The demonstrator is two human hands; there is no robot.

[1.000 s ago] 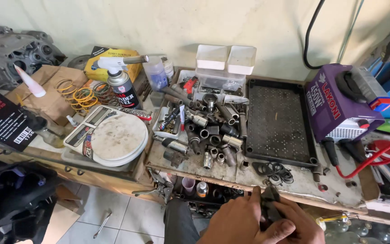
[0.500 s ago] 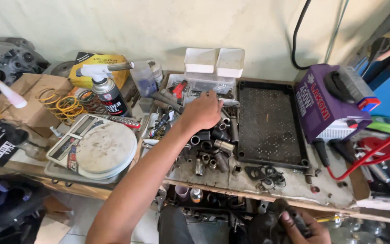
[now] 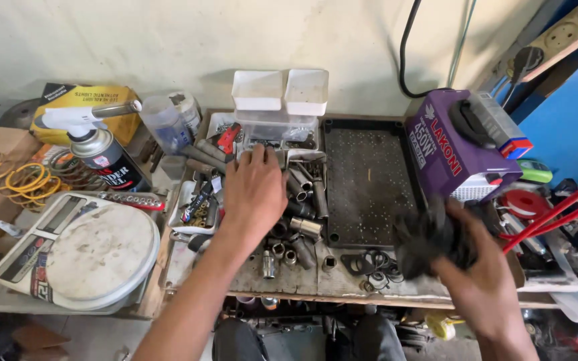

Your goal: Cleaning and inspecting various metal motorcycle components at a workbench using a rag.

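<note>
The cluttered bench (image 3: 316,284) is sitting against a pale wall; the left hand (image 3: 254,190) is lying flat, fingers spread, over steel sockets (image 3: 300,200), holding nothing visible; the right hand (image 3: 479,271) is closing on a dark greasy part (image 3: 429,241) near the bench's front edge, probably heavy, rigid and slippery, best gripped around its body.

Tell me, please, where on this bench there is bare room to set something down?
The black perforated tray is mostly bare, between the socket pile and the purple machine. The white round scale plate is free too. Under the left hand, around the sockets, it is crowded.
</note>
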